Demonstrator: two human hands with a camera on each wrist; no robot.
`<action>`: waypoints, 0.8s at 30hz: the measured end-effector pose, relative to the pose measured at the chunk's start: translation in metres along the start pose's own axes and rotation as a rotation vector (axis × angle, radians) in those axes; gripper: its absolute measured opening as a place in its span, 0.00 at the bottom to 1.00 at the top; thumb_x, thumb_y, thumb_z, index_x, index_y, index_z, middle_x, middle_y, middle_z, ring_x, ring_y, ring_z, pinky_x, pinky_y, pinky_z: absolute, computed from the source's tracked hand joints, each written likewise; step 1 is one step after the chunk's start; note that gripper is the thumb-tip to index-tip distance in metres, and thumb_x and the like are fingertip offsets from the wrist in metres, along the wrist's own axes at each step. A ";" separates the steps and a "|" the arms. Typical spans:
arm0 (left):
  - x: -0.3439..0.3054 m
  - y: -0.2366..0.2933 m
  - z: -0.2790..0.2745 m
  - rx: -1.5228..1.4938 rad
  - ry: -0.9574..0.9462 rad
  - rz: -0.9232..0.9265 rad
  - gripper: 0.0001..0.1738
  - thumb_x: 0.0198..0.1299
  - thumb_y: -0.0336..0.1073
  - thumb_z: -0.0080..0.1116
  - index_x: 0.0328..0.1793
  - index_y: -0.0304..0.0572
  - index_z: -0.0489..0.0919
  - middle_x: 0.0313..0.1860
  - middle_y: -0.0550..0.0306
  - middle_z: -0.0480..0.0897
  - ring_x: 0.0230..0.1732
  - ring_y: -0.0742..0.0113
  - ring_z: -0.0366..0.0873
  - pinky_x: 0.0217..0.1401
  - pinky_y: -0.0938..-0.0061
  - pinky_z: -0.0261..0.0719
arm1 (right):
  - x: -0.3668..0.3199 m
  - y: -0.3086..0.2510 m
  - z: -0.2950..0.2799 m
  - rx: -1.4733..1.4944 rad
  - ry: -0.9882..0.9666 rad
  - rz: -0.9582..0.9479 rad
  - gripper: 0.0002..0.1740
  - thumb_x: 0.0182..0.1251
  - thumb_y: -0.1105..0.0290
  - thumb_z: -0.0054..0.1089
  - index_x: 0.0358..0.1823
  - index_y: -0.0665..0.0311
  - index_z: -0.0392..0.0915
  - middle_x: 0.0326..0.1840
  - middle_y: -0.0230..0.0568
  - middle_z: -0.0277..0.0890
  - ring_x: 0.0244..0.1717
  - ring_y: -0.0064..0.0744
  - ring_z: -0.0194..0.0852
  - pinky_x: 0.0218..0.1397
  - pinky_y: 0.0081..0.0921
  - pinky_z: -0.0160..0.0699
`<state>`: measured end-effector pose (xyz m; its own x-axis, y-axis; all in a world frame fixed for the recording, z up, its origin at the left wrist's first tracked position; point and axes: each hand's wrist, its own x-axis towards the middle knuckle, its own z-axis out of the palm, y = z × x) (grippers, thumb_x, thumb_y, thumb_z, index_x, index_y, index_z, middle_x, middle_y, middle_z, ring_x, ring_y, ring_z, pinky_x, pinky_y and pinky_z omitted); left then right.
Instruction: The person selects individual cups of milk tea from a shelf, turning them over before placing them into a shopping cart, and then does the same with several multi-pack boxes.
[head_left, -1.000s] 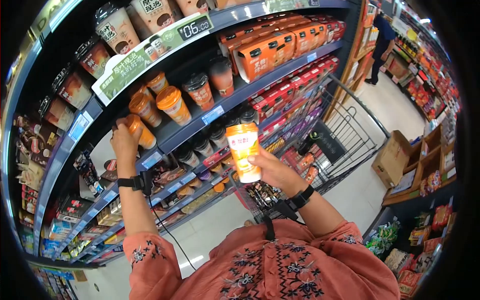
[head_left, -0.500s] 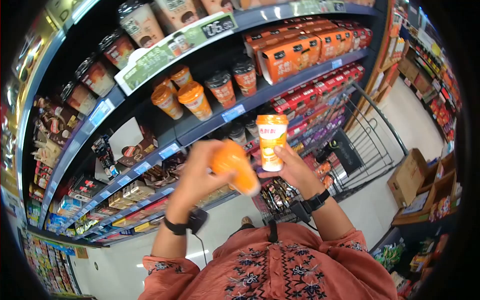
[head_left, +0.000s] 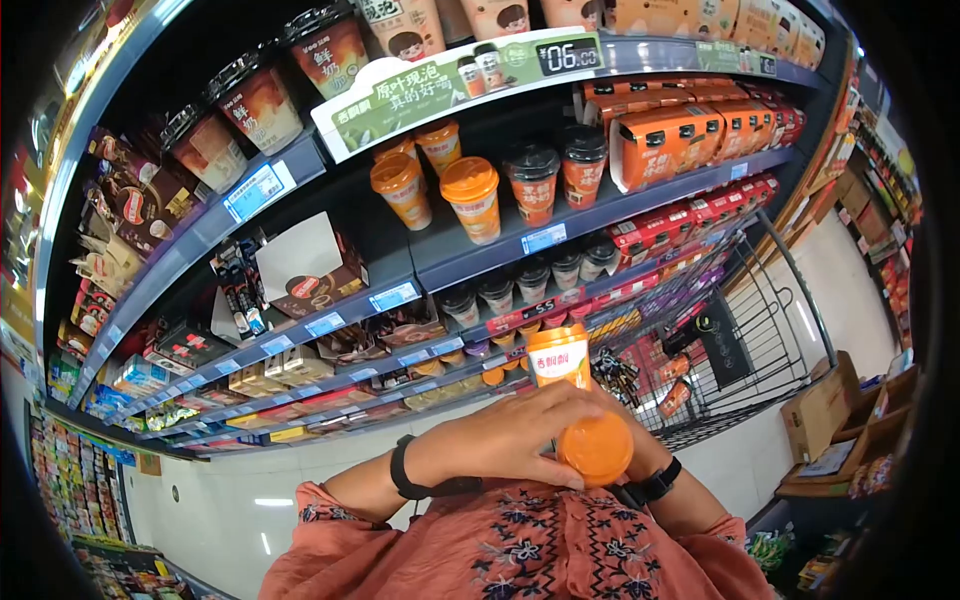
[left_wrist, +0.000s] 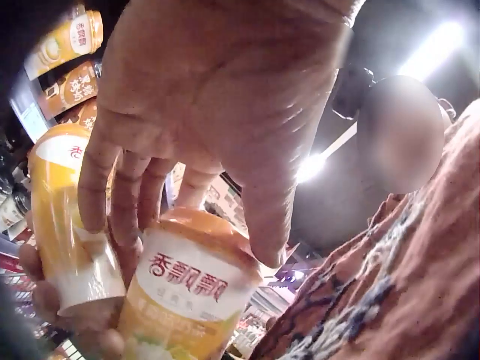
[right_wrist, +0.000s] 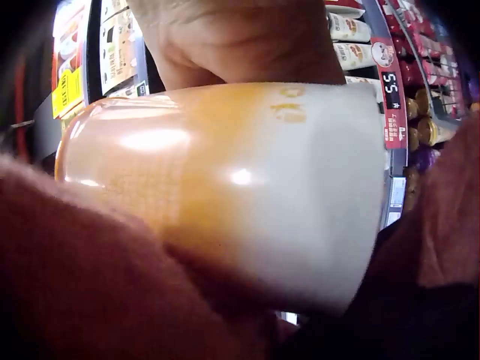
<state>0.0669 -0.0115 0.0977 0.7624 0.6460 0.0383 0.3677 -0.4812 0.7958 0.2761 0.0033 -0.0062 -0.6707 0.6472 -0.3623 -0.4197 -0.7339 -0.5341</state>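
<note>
Going left to right here, with the green price sign (head_left: 455,95) marked 06.00 as the landmark. Left of the sign there are three brown cups (head_left: 258,108) with black lids, all capped, so no clue how full they are. Below and left of it is an opened box (head_left: 312,272) with a white flap up; can't see what's inside.

Right under the sign are four orange-lidded cups (head_left: 470,203) standing on the shelf, lids on. Lower down is a row of smaller black-lidded cups (head_left: 497,296). Then, well below the sign, the left grip (head_left: 505,432) has its thumb and fingers on either side of the lid of a tilted cup (head_left: 595,450), orange lid facing the head camera. Just beside that one is a second orange-and-white cup (head_left: 558,355), closer to upright, also below the sign. The right grip (head_left: 642,435) has fingers curled round its lower part; can't tell how much of the tilted one it's holding too. Both lids are on, so the contents are hidden.

Below and right of the sign are two black-lidded orange cups (head_left: 533,187), then orange multipacks (head_left: 665,145). Further down on that side is a wire cart (head_left: 700,425) with some orange packs (head_left: 675,390) in it.
</note>
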 end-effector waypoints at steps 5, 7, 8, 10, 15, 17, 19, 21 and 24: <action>-0.005 -0.050 -0.064 -0.022 0.393 -0.048 0.22 0.65 0.42 0.69 0.61 0.41 0.78 0.59 0.54 0.79 0.59 0.63 0.77 0.60 0.69 0.77 | -0.003 -0.009 0.027 -0.233 0.032 -0.052 0.36 0.76 0.61 0.58 0.80 0.60 0.54 0.68 0.44 0.72 0.53 0.37 0.84 0.51 0.32 0.88; 0.003 -0.074 -0.107 0.121 0.967 -0.108 0.17 0.68 0.37 0.65 0.59 0.38 0.78 0.54 0.55 0.79 0.53 0.69 0.78 0.55 0.71 0.79 | -0.001 -0.007 0.028 -0.237 0.041 -0.045 0.36 0.75 0.62 0.58 0.80 0.60 0.53 0.67 0.44 0.72 0.49 0.39 0.86 0.45 0.31 0.89; 0.007 -0.090 -0.131 0.334 1.167 -0.089 0.19 0.68 0.36 0.64 0.61 0.36 0.77 0.53 0.52 0.78 0.51 0.68 0.79 0.54 0.72 0.79 | 0.000 -0.006 0.028 -0.230 0.046 -0.045 0.36 0.75 0.62 0.58 0.79 0.60 0.54 0.67 0.44 0.73 0.49 0.39 0.86 0.45 0.31 0.90; 0.011 -0.117 -0.171 0.741 1.339 -0.243 0.25 0.65 0.37 0.66 0.64 0.33 0.74 0.59 0.37 0.77 0.57 0.45 0.78 0.60 0.58 0.78 | 0.002 -0.005 0.028 -0.216 0.056 -0.047 0.36 0.75 0.62 0.59 0.79 0.60 0.54 0.66 0.45 0.73 0.49 0.39 0.86 0.45 0.31 0.90; 0.031 -0.173 -0.217 0.769 1.269 -0.595 0.48 0.51 0.51 0.75 0.76 0.41 0.66 0.68 0.33 0.71 0.69 0.32 0.70 0.71 0.49 0.74 | 0.000 -0.006 0.033 -0.181 0.091 -0.035 0.35 0.75 0.62 0.59 0.78 0.60 0.56 0.64 0.44 0.74 0.48 0.40 0.87 0.43 0.31 0.90; 0.034 -0.181 -0.221 0.713 1.244 -0.649 0.48 0.51 0.50 0.75 0.75 0.42 0.67 0.69 0.33 0.71 0.69 0.33 0.71 0.70 0.50 0.74 | 0.000 -0.005 0.033 -0.169 0.107 -0.035 0.34 0.75 0.62 0.60 0.77 0.61 0.57 0.64 0.43 0.75 0.48 0.40 0.87 0.42 0.30 0.90; 0.033 -0.186 -0.223 0.663 1.220 -0.702 0.46 0.50 0.50 0.75 0.74 0.42 0.68 0.69 0.34 0.71 0.69 0.34 0.71 0.70 0.51 0.74 | -0.002 -0.005 0.036 -0.157 0.133 -0.031 0.34 0.75 0.61 0.60 0.77 0.61 0.58 0.63 0.43 0.75 0.47 0.40 0.87 0.42 0.30 0.89; 0.029 -0.185 -0.230 0.622 1.204 -0.753 0.45 0.50 0.50 0.75 0.73 0.41 0.70 0.68 0.35 0.71 0.69 0.36 0.71 0.71 0.52 0.74 | -0.002 -0.004 0.034 -0.156 0.120 -0.033 0.34 0.75 0.61 0.60 0.77 0.61 0.58 0.63 0.43 0.75 0.47 0.40 0.87 0.42 0.30 0.89; 0.009 -0.172 -0.219 0.600 1.313 -0.552 0.42 0.50 0.47 0.75 0.70 0.40 0.72 0.64 0.36 0.73 0.66 0.37 0.73 0.70 0.54 0.75 | -0.001 -0.005 0.032 -0.159 0.104 -0.043 0.34 0.75 0.61 0.59 0.77 0.61 0.59 0.62 0.43 0.76 0.47 0.40 0.87 0.42 0.30 0.89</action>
<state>-0.1060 0.2064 0.0936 -0.4059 0.7118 0.5732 0.8343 0.0326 0.5503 0.2589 0.0001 0.0216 -0.5837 0.7012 -0.4094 -0.3390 -0.6686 -0.6619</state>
